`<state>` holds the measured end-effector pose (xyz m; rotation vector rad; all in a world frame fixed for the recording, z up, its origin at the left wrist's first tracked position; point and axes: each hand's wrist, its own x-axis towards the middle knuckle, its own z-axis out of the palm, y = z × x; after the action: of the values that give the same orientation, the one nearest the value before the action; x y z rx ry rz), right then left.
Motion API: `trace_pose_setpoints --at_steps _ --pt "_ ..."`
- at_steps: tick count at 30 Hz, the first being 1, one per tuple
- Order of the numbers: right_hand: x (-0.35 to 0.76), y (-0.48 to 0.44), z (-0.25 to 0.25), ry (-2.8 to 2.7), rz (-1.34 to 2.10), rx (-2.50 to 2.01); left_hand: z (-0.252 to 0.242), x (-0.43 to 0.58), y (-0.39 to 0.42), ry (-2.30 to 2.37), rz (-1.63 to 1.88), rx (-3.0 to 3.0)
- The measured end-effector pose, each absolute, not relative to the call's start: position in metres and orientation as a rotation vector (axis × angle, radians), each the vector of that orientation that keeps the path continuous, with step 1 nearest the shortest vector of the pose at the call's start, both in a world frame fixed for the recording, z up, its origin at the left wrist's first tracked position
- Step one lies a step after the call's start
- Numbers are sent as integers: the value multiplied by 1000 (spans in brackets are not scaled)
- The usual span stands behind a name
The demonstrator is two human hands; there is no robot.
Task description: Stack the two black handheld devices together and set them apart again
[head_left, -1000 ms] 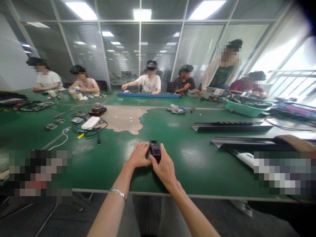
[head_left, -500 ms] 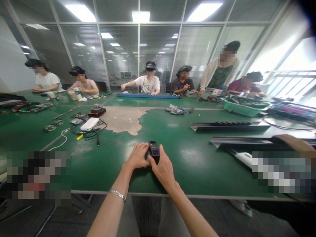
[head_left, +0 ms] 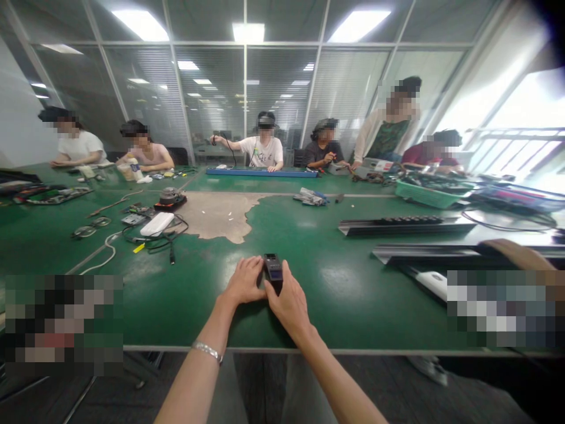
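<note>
A small dark boxy device (head_left: 274, 268) with buttons and a bluish screen-like patch stands at the table's near middle, between my hands. My left hand (head_left: 244, 281) is closed against its left side, fingertips near its top. Along the right side, my right hand (head_left: 289, 301) wraps it, with the thumb across the near end. The thumbs almost meet there. My palms hide the device's lower part, so I cannot tell whether it rests on the table or is slightly lifted. A silvery bracelet (head_left: 207, 351) circles my left wrist.
Ahead lies a bare tan patch on the green table (head_left: 309, 324). To its left are a white box (head_left: 158, 224) with cables and a round dark part (head_left: 170, 198). Long black channels (head_left: 401, 226) lie right, beside another person's hand (head_left: 516, 253). Several people sit across.
My hands keep the same hold on the device. The view has shifted slightly. Across the table, a person's hand has risen with a dark cable hanging from it.
</note>
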<state>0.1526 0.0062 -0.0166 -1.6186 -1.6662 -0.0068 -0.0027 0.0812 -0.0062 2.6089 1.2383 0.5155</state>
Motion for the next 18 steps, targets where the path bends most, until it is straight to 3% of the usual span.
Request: trace_pose_setpoints --at_steps 18 --pt "174 10 16 -1439 -25 -1488 -4 -4 82 1227 540 2622"
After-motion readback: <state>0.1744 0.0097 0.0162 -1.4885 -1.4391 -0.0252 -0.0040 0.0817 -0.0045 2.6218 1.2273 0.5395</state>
